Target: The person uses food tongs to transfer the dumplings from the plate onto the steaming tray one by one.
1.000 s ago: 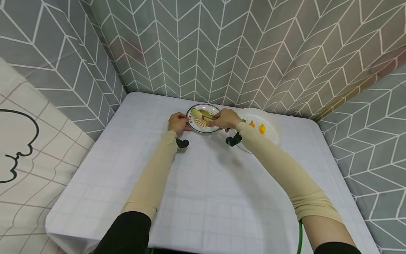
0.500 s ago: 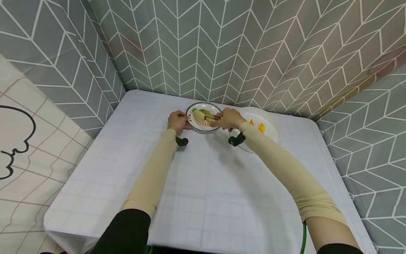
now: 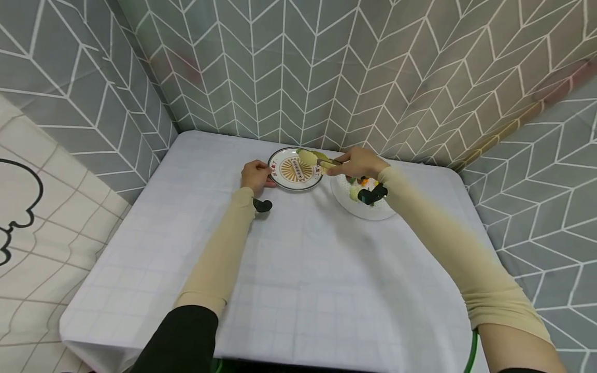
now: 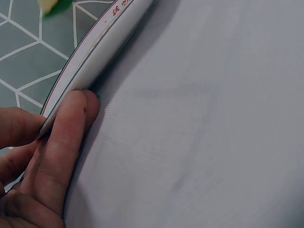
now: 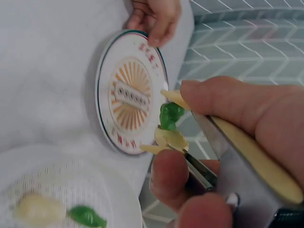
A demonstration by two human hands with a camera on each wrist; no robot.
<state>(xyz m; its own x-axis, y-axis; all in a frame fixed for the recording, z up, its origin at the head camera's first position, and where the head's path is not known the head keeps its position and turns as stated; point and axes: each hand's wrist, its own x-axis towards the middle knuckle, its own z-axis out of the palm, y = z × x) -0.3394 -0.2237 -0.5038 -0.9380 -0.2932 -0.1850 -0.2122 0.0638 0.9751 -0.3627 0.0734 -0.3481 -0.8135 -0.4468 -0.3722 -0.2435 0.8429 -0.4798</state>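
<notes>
My left hand pinches the left rim of a round white plate, thumb above and fingers below. In the left wrist view the fingers curl under the plate's edge. The plate has a dark rim, red characters and an orange ray pattern, with no food on it. My right hand grips metal tongs with pale yellow tips, over the plate's right edge. Between those tips are a small green piece and a pale yellow piece, like toy food or vegetables.
A white perforated basket stands right of the plate, partly under my right forearm. In it lie a pale piece, a green piece and orange ones. The white-clothed table ends at a grey patterned curtain.
The right hand has moved right with the tongs, from over the plate's middle to its right edge, carrying the pieces off the plate. The left hand stays at the rim.
</notes>
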